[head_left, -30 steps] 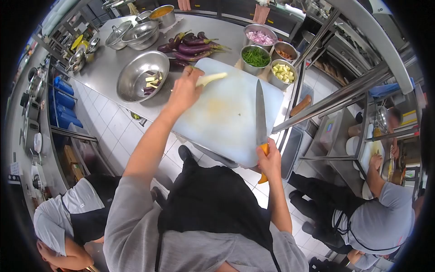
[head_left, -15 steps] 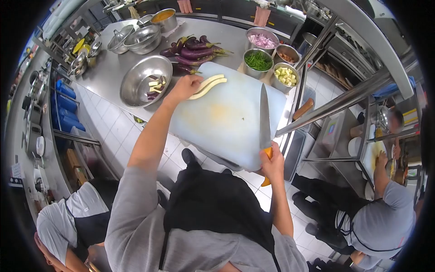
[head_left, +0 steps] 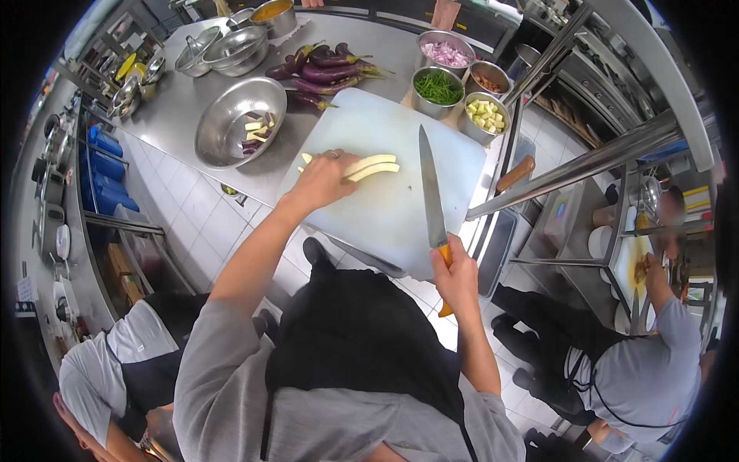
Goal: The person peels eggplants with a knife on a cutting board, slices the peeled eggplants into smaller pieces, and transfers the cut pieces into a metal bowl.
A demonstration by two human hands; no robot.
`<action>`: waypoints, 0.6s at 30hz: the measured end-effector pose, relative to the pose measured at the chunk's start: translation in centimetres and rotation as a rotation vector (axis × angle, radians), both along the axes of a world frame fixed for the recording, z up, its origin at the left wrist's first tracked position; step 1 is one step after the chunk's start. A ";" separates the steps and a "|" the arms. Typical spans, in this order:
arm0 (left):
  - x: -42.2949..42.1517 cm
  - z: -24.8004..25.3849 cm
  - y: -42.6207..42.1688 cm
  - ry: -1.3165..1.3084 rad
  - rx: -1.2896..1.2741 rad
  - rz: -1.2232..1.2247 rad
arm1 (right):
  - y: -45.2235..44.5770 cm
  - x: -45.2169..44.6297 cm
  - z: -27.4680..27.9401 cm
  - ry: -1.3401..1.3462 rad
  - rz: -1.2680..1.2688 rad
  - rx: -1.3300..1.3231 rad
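My left hand (head_left: 322, 183) is closed over long pale eggplant strips (head_left: 376, 165) lying on the white cutting board (head_left: 369, 223). The strips stick out past both sides of the hand, and its fingertips are partly hidden. In my right hand (head_left: 457, 273) is the orange handle of a large chef's knife (head_left: 433, 189). Its blade points away from me over the right part of the board, apart from the strips. Left of the board, a steel bowl (head_left: 212, 127) holds cut eggplant pieces (head_left: 258, 132). Whole purple eggplants (head_left: 327, 73) lie beyond the board.
At the far right stand steel containers of chopped onion (head_left: 446, 54), cut greens (head_left: 437, 88), pale cubes (head_left: 485, 115) and brown pieces (head_left: 490, 78). A metal post (head_left: 570, 173) slants close by on the right. Co-workers (head_left: 631, 369) stand on both sides.
My left hand and the strips have come nearer to me and rightward on the board. The knife has shifted left, still in my right hand.
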State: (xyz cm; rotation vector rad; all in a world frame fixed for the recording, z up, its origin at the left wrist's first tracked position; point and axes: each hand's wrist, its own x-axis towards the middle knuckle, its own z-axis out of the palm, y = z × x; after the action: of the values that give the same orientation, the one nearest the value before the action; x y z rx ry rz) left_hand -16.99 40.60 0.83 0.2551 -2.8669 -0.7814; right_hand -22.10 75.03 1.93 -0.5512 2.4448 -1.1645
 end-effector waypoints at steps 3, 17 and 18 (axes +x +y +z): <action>1.0 0.5 0.3 0.034 -0.008 0.055 | 1.3 1.3 1.5 -0.074 0.038 0.009; 3.1 -1.1 0.0 0.230 -0.124 0.062 | 2.8 0.2 0.2 -0.040 0.018 0.124; 1.8 -1.1 0.6 0.233 -0.123 0.045 | 2.2 -0.2 -0.2 0.015 0.042 0.158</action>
State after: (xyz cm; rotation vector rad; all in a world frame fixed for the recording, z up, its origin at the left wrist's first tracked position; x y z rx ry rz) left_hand -15.19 41.23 -0.32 0.1973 -2.6670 -0.5815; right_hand -22.31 77.23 1.73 -0.5624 2.4980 -0.9442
